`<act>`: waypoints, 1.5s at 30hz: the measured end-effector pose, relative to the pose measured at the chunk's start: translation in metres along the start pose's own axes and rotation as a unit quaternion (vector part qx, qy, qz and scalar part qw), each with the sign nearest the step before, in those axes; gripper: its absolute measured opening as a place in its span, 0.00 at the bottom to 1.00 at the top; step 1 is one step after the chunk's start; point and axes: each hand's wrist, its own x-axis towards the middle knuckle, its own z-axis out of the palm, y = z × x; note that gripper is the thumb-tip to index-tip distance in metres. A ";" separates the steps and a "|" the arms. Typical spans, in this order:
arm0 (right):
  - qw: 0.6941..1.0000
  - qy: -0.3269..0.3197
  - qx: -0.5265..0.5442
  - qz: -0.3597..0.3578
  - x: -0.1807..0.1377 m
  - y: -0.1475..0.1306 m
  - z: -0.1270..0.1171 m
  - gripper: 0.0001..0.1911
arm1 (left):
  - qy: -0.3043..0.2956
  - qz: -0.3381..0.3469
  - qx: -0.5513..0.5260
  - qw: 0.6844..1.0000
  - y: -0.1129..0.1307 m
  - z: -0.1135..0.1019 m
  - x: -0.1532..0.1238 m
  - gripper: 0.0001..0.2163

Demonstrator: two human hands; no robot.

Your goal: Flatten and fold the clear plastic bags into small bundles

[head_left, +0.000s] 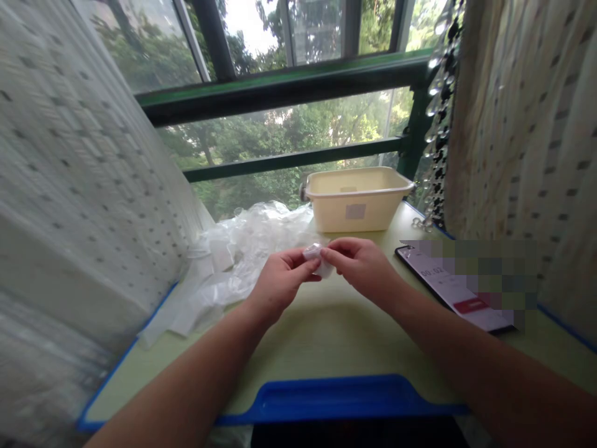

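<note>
A small white packet [317, 258] is pinched between left hand [282, 280] and right hand [361, 264]; the cream tub [357, 199] behind looks bare inside.

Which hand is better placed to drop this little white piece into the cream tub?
Probably the right hand: it already pinches the small white piece together with the left hand, and the tub sits behind it, slightly right.

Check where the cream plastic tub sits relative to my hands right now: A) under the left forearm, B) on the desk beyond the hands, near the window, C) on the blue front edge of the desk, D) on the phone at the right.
B: the cream tub stands on the desk beyond the left hand and right hand, by the window rail, apart from the phone.
</note>
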 end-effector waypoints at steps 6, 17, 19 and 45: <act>0.995 -0.063 0.057 0.059 -0.001 -0.005 -0.001 0.14 | -0.003 -0.006 -0.007 1.000 0.002 -0.001 -0.001 0.12; 0.951 -0.107 0.241 0.163 -0.001 -0.005 0.001 0.12 | 0.028 -0.034 -0.087 0.995 -0.001 -0.001 0.001 0.13; 0.962 -0.103 0.214 0.133 -0.001 -0.005 0.001 0.12 | 0.040 -0.034 -0.080 0.995 0.001 0.000 0.000 0.14; 0.992 -0.127 -0.011 0.005 0.006 -0.006 -0.021 0.14 | -0.011 0.139 0.364 0.921 0.022 -0.022 -0.006 0.16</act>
